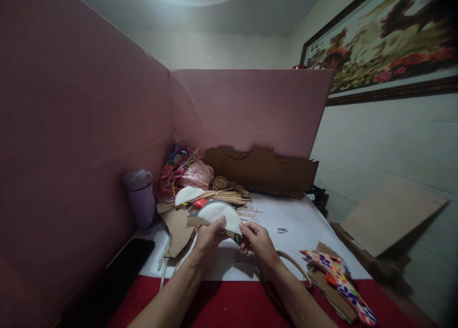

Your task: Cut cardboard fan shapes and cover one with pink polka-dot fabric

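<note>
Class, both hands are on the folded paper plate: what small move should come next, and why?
Probably slide the right hand along the straight edge of the folded paper plate to press it flat. The left hand pinches that edge, and the plate is held off the white table, so one hand can steady it.

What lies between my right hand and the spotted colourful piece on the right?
A thin tan hoop arcs between the right hand, which grips the folded paper plate, and the spotted piece; the head view shows it.

Left hand (pixel 209 236), right hand (pixel 258 242), fingers pinching folded paper plate (pixel 222 215), skewers (pixel 229 197) behind
</note>
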Demonstrator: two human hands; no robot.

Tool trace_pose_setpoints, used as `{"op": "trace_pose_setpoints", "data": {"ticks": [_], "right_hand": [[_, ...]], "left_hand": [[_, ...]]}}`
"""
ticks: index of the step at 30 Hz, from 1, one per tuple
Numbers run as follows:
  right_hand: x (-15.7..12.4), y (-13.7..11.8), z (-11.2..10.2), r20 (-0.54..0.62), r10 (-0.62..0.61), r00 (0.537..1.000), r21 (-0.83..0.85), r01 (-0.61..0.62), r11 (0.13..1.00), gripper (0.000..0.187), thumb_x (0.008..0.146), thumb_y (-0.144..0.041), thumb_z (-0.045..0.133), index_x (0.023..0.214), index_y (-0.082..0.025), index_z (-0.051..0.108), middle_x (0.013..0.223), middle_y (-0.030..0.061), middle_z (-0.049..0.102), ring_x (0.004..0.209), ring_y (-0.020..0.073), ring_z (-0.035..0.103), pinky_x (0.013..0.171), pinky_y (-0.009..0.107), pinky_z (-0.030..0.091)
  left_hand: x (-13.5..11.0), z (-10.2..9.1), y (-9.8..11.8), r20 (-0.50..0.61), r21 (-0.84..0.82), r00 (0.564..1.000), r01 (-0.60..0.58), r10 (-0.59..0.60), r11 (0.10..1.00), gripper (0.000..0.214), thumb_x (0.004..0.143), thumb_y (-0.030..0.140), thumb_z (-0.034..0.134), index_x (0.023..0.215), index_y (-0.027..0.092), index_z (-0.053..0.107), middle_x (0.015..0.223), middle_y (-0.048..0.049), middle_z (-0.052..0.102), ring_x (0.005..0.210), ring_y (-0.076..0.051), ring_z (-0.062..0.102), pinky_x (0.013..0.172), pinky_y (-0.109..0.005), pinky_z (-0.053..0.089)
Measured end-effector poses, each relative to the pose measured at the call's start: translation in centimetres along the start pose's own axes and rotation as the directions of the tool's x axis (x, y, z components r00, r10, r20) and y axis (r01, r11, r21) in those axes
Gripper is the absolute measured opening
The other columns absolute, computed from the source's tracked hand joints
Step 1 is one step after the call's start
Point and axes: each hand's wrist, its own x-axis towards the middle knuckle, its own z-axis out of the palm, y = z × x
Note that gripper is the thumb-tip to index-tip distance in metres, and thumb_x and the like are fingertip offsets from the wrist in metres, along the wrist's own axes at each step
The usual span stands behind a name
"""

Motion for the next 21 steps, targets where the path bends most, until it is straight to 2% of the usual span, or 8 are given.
{"op": "trace_pose_setpoints", "data": {"ticks": [9,16,21], "right_hand": [[-0.08,-0.08,0.03,-0.001,-0.006,1.000,-0.010,0.006,1.000,0.042,0.068,-0.056,0.065,0.069,-0.016,0.054,0.040,-0.0045,0.053,0.035,0.0079,0.047,0.036,0.018,0.038],[-0.24,-0.39,0.11,-0.019,-0.027,0.999,-0.005,0.027,1.000,0.038,0.069,-0.052,0.066,0.067,-0.016,0.052,0.041,-0.0044,0.054,0.036,0.0078,0.046,0.038,0.018,0.037],[-0.31,-0.59,0.17,0.001,0.011,1.000,0.038,-0.011,0.999,0.037,0.066,-0.050,0.068,0.068,-0.016,0.054,0.043,-0.0051,0.054,0.037,0.0080,0.046,0.038,0.019,0.039]], "left_hand": [[-0.14,-0.11,-0.20,-0.004,-0.005,1.000,-0.031,0.031,1.000,0.026,0.060,0.028,0.078,0.075,0.010,0.066,0.071,-0.0049,0.067,0.062,-0.016,0.061,0.060,-0.029,0.052],[-0.26,-0.13,-0.06,-0.007,-0.021,1.000,-0.003,0.003,1.000,0.021,0.062,0.024,0.077,0.068,0.009,0.064,0.064,-0.0017,0.063,0.059,-0.012,0.058,0.060,-0.027,0.051],[-0.01,-0.30,-0.16,-0.016,-0.023,0.999,0.036,-0.036,0.999,0.022,0.059,0.025,0.079,0.065,0.009,0.065,0.061,-0.0015,0.063,0.057,-0.012,0.057,0.056,-0.025,0.048]]}}
